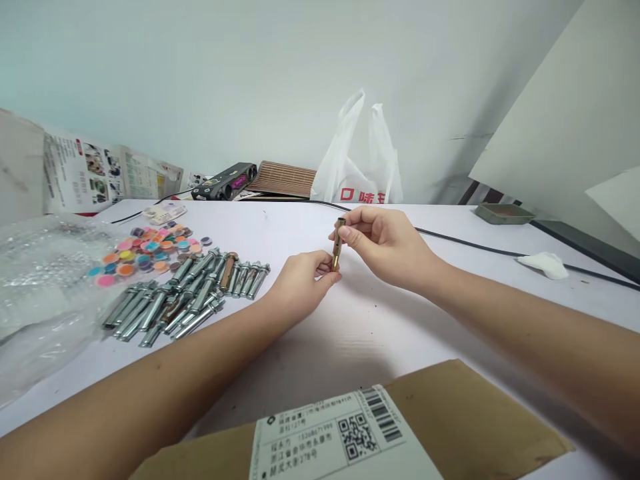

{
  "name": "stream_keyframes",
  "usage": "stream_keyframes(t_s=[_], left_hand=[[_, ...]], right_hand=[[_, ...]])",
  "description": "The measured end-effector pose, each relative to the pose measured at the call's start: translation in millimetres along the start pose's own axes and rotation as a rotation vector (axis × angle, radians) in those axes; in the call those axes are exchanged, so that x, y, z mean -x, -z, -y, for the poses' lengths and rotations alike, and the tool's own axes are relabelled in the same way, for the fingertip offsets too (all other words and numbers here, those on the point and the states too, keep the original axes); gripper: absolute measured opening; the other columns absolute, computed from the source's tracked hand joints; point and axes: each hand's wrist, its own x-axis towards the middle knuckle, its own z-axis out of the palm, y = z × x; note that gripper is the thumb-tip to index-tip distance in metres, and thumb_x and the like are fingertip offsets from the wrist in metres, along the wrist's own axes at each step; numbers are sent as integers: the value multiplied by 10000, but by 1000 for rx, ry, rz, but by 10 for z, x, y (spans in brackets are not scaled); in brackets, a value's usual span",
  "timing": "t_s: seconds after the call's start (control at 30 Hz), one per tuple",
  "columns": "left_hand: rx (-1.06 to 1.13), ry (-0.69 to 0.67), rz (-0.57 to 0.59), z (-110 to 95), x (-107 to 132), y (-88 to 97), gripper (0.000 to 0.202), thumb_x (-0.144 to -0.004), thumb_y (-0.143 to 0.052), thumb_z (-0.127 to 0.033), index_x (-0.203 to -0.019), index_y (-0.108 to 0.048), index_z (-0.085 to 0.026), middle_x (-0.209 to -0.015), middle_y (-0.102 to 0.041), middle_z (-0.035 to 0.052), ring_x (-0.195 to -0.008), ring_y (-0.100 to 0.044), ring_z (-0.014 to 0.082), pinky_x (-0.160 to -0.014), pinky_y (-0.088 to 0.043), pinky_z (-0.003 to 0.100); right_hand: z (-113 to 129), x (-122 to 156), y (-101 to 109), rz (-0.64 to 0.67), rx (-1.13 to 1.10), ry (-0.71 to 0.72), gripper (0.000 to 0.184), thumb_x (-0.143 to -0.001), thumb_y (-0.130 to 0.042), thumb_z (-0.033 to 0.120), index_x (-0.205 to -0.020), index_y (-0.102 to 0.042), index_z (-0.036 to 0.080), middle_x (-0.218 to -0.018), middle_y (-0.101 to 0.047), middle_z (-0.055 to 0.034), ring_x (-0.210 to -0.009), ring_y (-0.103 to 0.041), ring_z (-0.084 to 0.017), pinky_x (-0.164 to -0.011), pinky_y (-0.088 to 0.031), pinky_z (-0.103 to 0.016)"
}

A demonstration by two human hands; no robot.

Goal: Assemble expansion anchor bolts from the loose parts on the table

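A brass-coloured expansion bolt [338,241] stands nearly upright between my two hands, above the white table. My right hand [387,243] pinches its upper sleeve between thumb and fingers. Lower down, the fingertips of my left hand [301,281] are closed round the bottom end, partly hiding it. To the left of my left hand lies a pile of silver expansion bolts [173,300], with a few brownish ones among them. One brown bolt [229,270] rests near the pile's right side.
Coloured round discs [145,250] lie behind the pile, beside clear plastic wrap [45,287]. A labelled cardboard box [460,413] occupies the near edge. At the back are a white plastic bag [360,160], a black device [225,181] and a cable [470,243].
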Motion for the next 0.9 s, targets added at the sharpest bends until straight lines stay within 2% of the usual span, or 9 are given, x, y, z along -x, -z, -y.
stream_keyframes(t_s=[0.13, 0.2, 0.27, 0.37, 0.5, 0.6, 0.7, 0.83, 0.9], left_hand=[[4, -12, 1, 14, -8, -3, 75, -779, -583, -239, -797, -633, -186, -822, -690, 7, -784, -619, 148, -746, -468, 267], [2, -14, 5, 16, -10, 1, 87, -780, -579, -250, -804, -630, -185, -834, -692, 9, -790, -620, 153, -747, -470, 272], [-7, -5, 10, 16, -9, 4, 106, -783, -572, -269, -820, -632, -191, -858, -693, 8, -813, -621, 161, -760, -470, 284], [-26, 19, 22, 15, -8, 6, 123, -781, -567, -289, -831, -634, -199, -876, -692, 4, -835, -621, 166, -771, -470, 292], [-18, 34, 40, 9, -13, 6, 122, -777, -555, -287, -818, -627, -198, -865, -688, 3, -839, -623, 158, -783, -464, 278], [-41, 47, 34, -2, -18, 8, 129, -774, -540, -297, -810, -621, -203, -855, -685, -1, -833, -618, 160, -774, -453, 279], [-104, 50, 16, -23, -19, 8, 132, -766, -533, -312, -784, -610, -206, -823, -672, -2, -809, -605, 169, -739, -438, 283], [-179, 61, -9, -60, -22, 5, 145, -765, -525, -345, -753, -586, -214, -759, -640, -18, -751, -576, 159, -687, -414, 272], [-199, 82, -8, -79, -28, 2, 153, -757, -536, -365, -749, -585, -221, -733, -625, -28, -734, -562, 155, -671, -403, 266]], right_hand=[[-71, 76, 20, 66, 26, -9, 169, -882, -552, 287, -973, -580, 147, -938, -660, -58, -852, -634, -162, -778, -532, -320], [-89, 126, 79, 65, 103, 5, 234, -851, -597, 293, -1040, -586, 156, -998, -653, -58, -898, -626, -164, -824, -526, -321], [-71, 191, 194, 22, 189, 34, 305, -825, -629, 306, -1099, -592, 175, -1072, -638, -55, -956, -611, -168, -871, -512, -319], [21, 342, 465, -115, 325, 24, 247, -832, -619, 334, -1038, -632, 200, -1037, -654, -44, -944, -610, -168, -848, -506, -306], [104, 661, 916, -377, 520, -231, 191, -837, -599, 399, -928, -654, 240, -906, -682, -22, -783, -616, -143, -684, -485, -271], [16, 970, 1282, -496, 713, -474, 222, -796, -618, 454, -939, -649, 287, -875, -680, -6, -672, -587, -140, -566, -425, -275], [-174, 1315, 1644, -455, 852, -676, 267, -791, -577, 509, -972, -620, 317, -905, -669, 9, -697, -585, -166, -611, -430, -322], [-414, 1781, 2028, -212, 915, -808, 279, -802, -515, 531, -929, -604, 300, -951, -651, 23, -861, -580, -186, -732, -438, -327], [-486, 1964, 2148, -150, 903, -908, 321, -802, -488, 581, -925, -603, 307, -916, -649, 32, -870, -574, -185, -740, -439, -322]])
